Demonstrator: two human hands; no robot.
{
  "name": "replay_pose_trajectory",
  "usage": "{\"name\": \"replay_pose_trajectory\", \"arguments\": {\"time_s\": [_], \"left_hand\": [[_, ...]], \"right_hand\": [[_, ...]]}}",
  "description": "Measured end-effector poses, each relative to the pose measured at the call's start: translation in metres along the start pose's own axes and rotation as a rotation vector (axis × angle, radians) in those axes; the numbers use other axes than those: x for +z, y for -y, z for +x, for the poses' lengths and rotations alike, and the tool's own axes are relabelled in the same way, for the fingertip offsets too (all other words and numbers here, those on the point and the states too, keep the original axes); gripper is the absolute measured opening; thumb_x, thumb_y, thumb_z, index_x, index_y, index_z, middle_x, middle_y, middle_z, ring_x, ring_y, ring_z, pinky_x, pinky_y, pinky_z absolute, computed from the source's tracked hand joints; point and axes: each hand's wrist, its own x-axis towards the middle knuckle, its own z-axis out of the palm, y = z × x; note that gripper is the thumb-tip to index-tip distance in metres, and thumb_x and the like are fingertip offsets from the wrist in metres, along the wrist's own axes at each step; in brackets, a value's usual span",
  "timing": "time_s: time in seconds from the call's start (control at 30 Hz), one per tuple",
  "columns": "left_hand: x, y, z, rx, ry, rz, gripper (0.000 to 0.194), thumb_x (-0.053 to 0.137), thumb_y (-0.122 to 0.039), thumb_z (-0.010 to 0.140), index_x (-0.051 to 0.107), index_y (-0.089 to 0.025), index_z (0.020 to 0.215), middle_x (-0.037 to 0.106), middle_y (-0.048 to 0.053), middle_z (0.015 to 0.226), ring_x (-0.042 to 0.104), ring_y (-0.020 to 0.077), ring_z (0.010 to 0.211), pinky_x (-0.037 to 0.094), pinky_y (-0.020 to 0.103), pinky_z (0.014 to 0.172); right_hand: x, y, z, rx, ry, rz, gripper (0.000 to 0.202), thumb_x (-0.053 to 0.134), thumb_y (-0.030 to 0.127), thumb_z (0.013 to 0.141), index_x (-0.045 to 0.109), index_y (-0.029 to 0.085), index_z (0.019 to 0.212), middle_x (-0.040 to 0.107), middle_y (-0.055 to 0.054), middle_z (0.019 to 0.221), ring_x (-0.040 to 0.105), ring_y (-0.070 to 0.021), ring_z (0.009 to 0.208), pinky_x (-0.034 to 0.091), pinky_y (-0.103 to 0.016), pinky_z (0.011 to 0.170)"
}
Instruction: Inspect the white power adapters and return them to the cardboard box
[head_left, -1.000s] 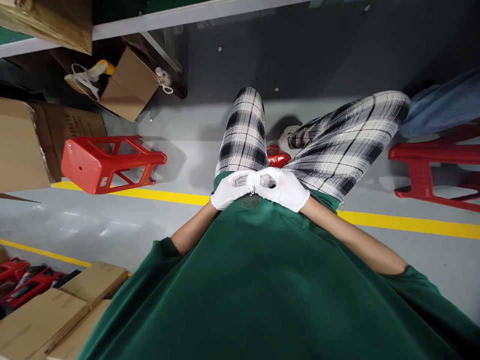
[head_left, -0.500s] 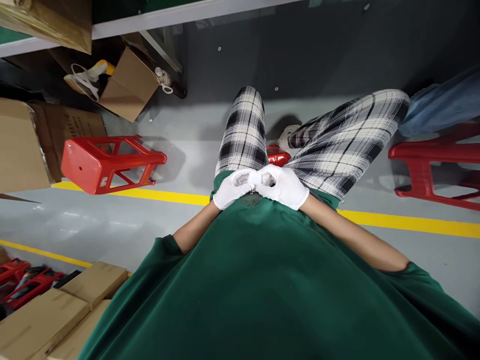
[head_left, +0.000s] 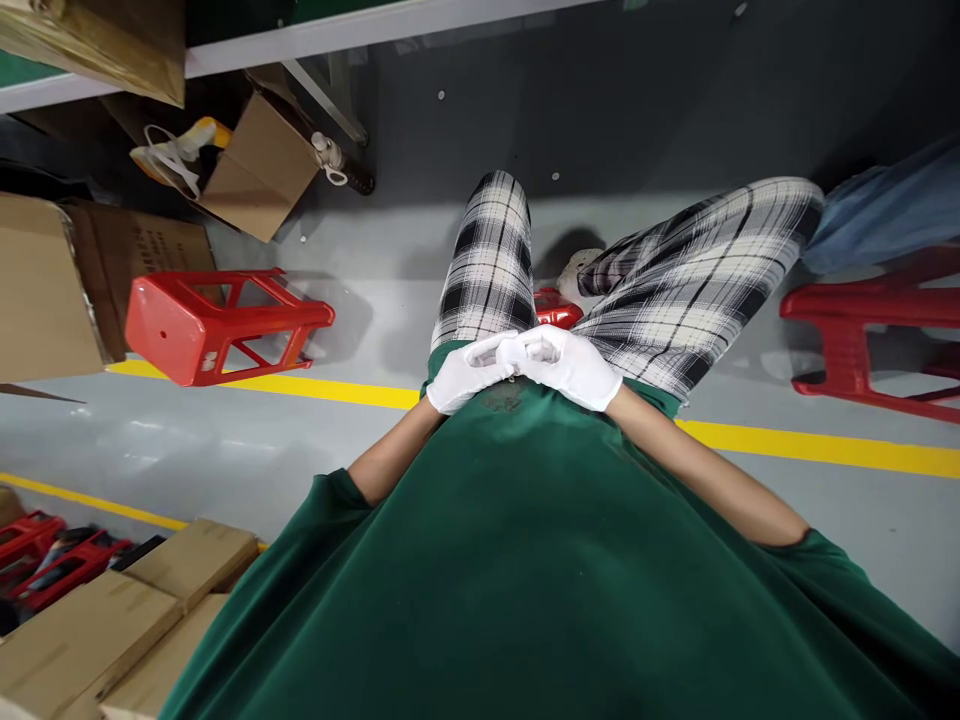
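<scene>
From my camera, past the loose green fabric shirt [head_left: 517, 560], my white-gloved right hand [head_left: 574, 370] and white-gloved left hand [head_left: 469, 376] meet, fingers clamped on a small white rounded piece [head_left: 511, 353] at the waist. It's in hand; what's finished or left, I can't tell.

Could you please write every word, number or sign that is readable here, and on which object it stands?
No text can be read with certainty.
Red plastic stool at left: small white mark, too small to read.
Brown cardboard box beside this stool: printed characters, too blurred to read.
</scene>
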Motion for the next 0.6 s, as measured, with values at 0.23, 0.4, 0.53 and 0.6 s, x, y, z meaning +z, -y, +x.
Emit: {"name": "replay_pose_trajectory", "arguments": {"time_s": [0.23,0.4,0.53,0.6], "left_hand": [[0.0009,0.0003,0.0,0.005,-0.026,0.048,0.073,0.086,-0.051,0.063,0.07,-0.012,0.122,0.071,0.013,0.125,0.065,0.0301,0.118,0.05,0.045,0.106],[0.0021,-0.0006,-0.0007,0.043,-0.021,0.08,0.072,0.083,-0.055,0.067,0.07,-0.011,0.122,0.071,0.014,0.124,0.065,0.0303,0.118,0.049,0.044,0.107],[0.0017,0.0031,0.0013,0.045,-0.003,0.083,0.075,0.082,-0.06,0.066,0.07,-0.012,0.122,0.071,0.014,0.124,0.064,0.0304,0.118,0.049,0.043,0.105],[0.0019,0.0052,0.0029,0.038,-0.016,0.065,0.075,0.082,-0.06,0.064,0.071,-0.012,0.12,0.072,0.013,0.121,0.065,0.0294,0.116,0.05,0.042,0.103]], "right_hand": [[-0.0013,0.0,-0.0008,0.021,0.007,-0.012,0.03,0.069,0.041,0.072,0.068,0.02,0.094,0.072,-0.003,0.087,0.063,-0.0173,0.077,0.05,-0.028,0.069],[0.0,-0.0017,0.0008,0.055,-0.025,-0.07,0.031,0.072,0.04,0.069,0.066,0.02,0.092,0.072,-0.003,0.086,0.064,-0.0179,0.076,0.051,-0.029,0.069],[0.0015,-0.0058,0.0026,0.071,-0.02,-0.037,0.029,0.073,0.039,0.068,0.065,0.021,0.09,0.072,-0.002,0.083,0.065,-0.0181,0.075,0.053,-0.029,0.069],[0.0021,-0.009,0.004,0.069,-0.01,0.004,0.03,0.074,0.04,0.069,0.065,0.021,0.09,0.071,-0.002,0.084,0.065,-0.0178,0.075,0.053,-0.029,0.07]]}}
